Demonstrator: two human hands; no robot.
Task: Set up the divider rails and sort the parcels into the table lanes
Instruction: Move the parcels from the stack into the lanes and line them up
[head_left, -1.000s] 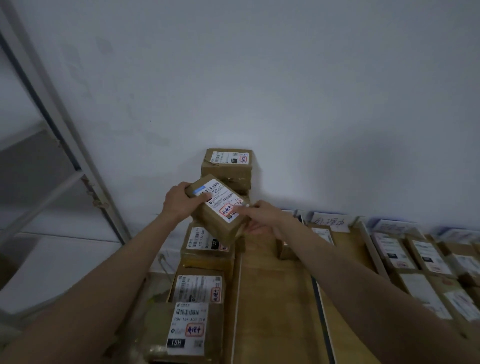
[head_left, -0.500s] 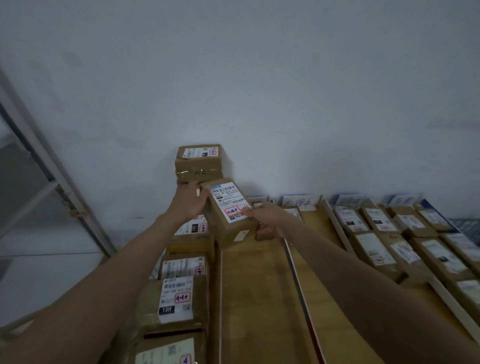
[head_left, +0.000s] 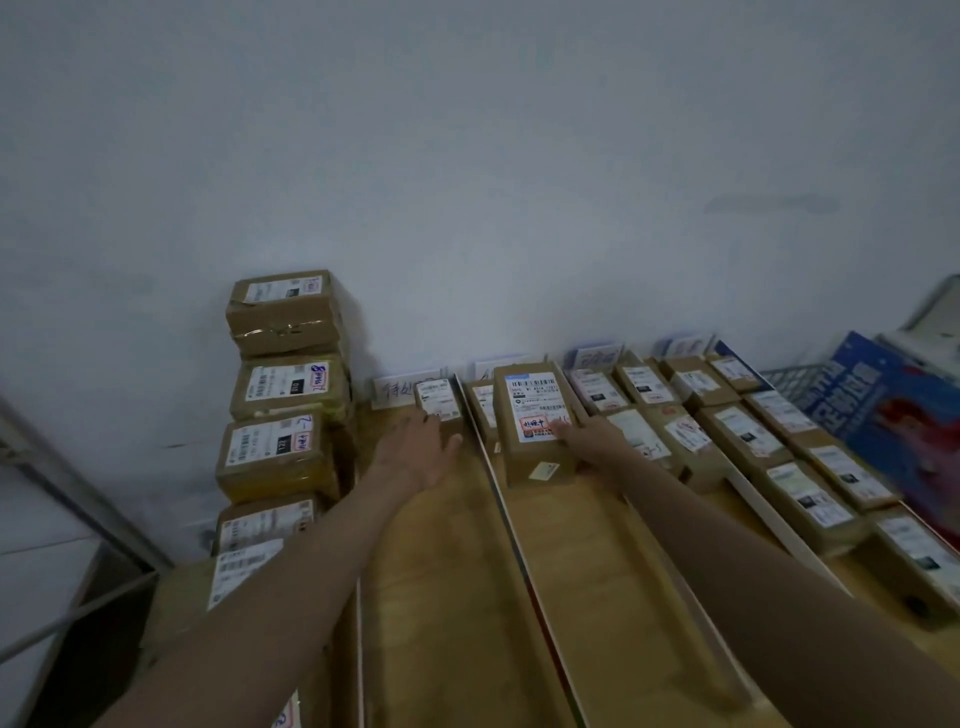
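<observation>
I see my right hand (head_left: 597, 441) pressing the labelled parcel (head_left: 535, 431) down in the second lane, just right of the divider rail (head_left: 498, 499). My left hand (head_left: 421, 452) lies open beside a small parcel (head_left: 439, 405). A skewed release could ride it onto the rail.

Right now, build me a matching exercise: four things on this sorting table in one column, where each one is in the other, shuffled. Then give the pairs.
Things
1. parcel with the red stamp
2. small parcel
3. stack of parcels
4. blue poster

Places
A. far right, beyond the full lanes
B. far end of the leftmost lane, at the left hand
C. against the wall, left of the lanes
D. second lane, under the right hand

Pairs: 1-D, 2-B, 3-C, 4-A
</observation>
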